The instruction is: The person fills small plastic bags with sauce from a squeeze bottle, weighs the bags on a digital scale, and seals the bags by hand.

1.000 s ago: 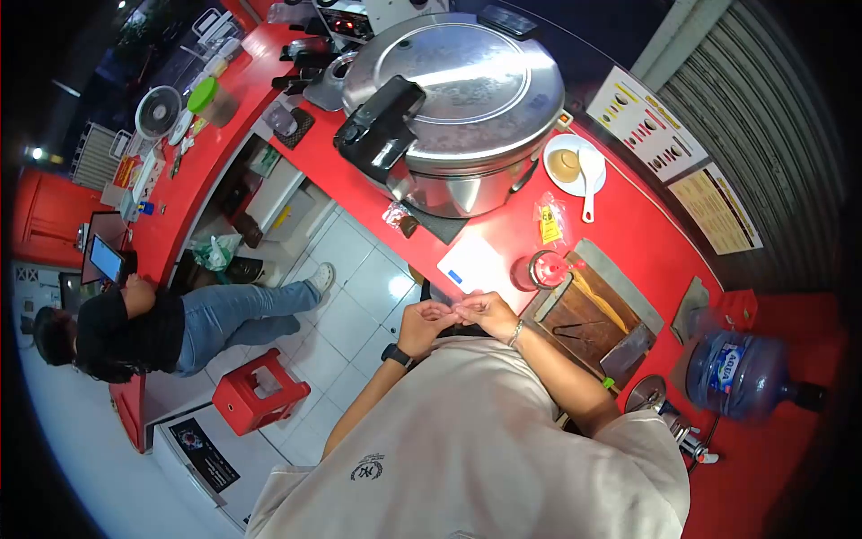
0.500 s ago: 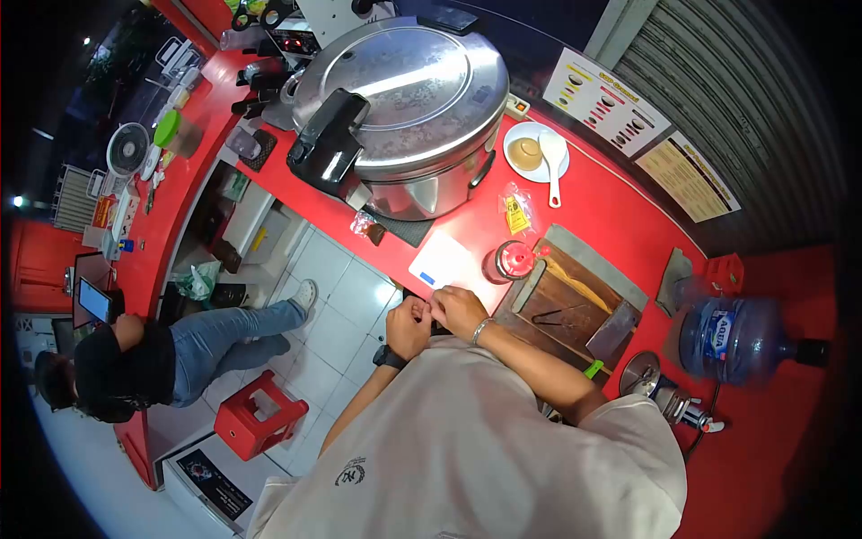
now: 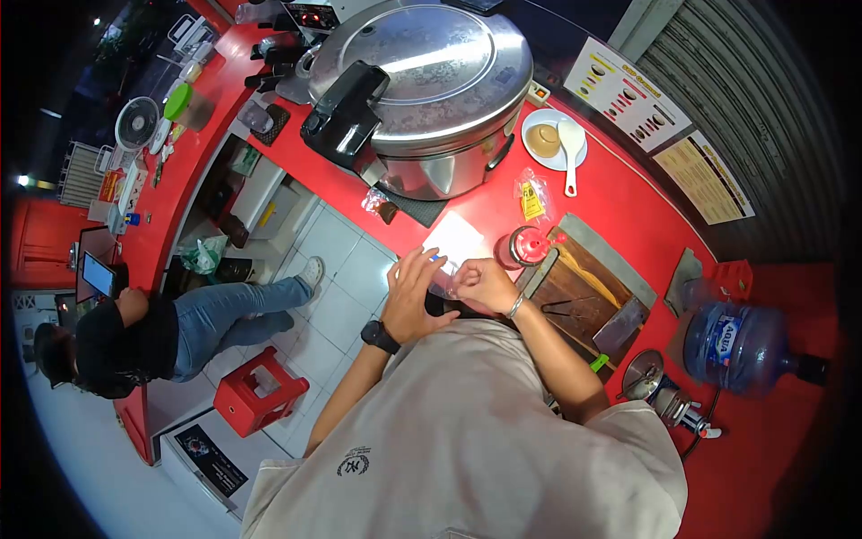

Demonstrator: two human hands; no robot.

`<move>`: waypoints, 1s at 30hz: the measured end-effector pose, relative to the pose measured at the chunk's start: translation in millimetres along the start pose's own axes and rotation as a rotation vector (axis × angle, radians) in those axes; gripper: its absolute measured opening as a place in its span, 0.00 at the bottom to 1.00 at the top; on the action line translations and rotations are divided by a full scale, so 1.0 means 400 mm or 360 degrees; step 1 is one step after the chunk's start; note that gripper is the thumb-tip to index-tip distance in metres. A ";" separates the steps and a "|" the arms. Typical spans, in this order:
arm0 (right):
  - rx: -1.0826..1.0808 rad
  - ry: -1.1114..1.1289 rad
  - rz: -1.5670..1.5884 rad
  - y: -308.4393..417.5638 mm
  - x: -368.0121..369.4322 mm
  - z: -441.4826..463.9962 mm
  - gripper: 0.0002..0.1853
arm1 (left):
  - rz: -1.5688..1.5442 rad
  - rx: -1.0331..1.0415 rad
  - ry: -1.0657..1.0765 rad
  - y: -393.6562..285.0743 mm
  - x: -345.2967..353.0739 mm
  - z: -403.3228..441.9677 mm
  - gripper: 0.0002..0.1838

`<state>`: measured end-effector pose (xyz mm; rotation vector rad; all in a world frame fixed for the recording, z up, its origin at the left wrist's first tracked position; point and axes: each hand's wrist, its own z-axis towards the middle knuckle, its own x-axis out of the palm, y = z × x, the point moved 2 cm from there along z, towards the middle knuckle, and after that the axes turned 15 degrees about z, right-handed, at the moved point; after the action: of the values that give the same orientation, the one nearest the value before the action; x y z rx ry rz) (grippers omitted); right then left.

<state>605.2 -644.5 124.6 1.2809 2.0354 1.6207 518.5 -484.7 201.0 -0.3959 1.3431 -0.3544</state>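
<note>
My left hand, with a black watch on its wrist, has its fingers spread near the counter's front edge. Just right of it my right hand, wearing a bracelet, has its fingers pinched together. Between the two is something clear and thin, like plastic film, whose outline is hard to make out. Beyond the fingers lies a white sheet with a blue mark. A jar with a red lid stands right of the sheet, close to my right hand.
A large metal cooker stands on the red counter. Right of it are a white plate with a scoop, a yellow packet and a wooden tray. Another person is at the left, near a red stool and a tablet.
My hands were close together with fingers bent. Now my left hand has opened and its fingers are spread, while my right hand stays pinched. The camera view has shifted slightly.
</note>
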 end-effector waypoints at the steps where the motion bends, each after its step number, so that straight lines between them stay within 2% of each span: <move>1: 0.0055 0.0104 0.0114 0.002 -0.007 -0.002 0.06 | 0.0096 0.0174 0.0134 0.004 0.000 0.009 0.42; 2: 0.0110 0.0209 0.0228 0.005 -0.005 -0.005 0.07 | 0.0193 0.0347 0.0265 0.005 0.002 0.015 0.43; 3: 0.0116 0.0240 0.0275 0.004 -0.002 -0.005 0.08 | 0.0166 0.0403 0.0219 0.010 0.009 0.018 0.40; 4: 0.0118 0.0245 0.0269 0.011 -0.001 -0.008 0.08 | 0.0166 0.0398 0.0213 0.017 0.020 0.019 0.40; 7: 0.0104 0.0182 0.0326 0.033 0.007 -0.018 0.09 | 0.0065 0.0443 0.0172 0.018 0.028 0.033 0.32; 10: 0.0106 0.0304 0.0502 0.033 -0.004 -0.028 0.08 | 0.0010 0.0431 0.0042 0.004 0.024 0.045 0.32; 12: 0.0141 0.0335 0.0522 0.025 -0.010 -0.033 0.07 | -0.0051 0.0458 0.0096 0.007 0.031 0.045 0.31; 14: 0.0353 0.0433 0.0394 0.018 -0.009 -0.038 0.08 | -0.0110 0.0482 0.0144 0.010 0.036 0.041 0.30; 18: 0.0208 0.0496 0.0469 -0.010 -0.013 -0.028 0.05 | -0.0168 0.0441 0.0271 0.015 0.041 0.031 0.31; 19: 0.0242 0.0354 0.0358 -0.014 -0.012 -0.033 0.05 | -0.0199 0.0380 0.0277 0.013 0.043 0.023 0.31; 22: 0.0321 0.0322 0.0465 -0.007 -0.007 -0.038 0.04 | -0.0170 0.0356 0.0173 -0.003 0.035 0.015 0.27; 26: 0.0357 0.0313 0.0466 -0.004 -0.011 -0.042 0.05 | -0.0236 0.0342 0.0224 0.008 0.051 0.002 0.29; 30: 0.0482 0.0242 0.0518 0.022 0.002 -0.052 0.05 | -0.0193 0.0387 0.0087 0.008 0.054 0.000 0.27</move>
<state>595.2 -657.7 140.1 1.7182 2.3331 1.6264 522.6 -492.0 180.7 -0.2662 1.3140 -0.6268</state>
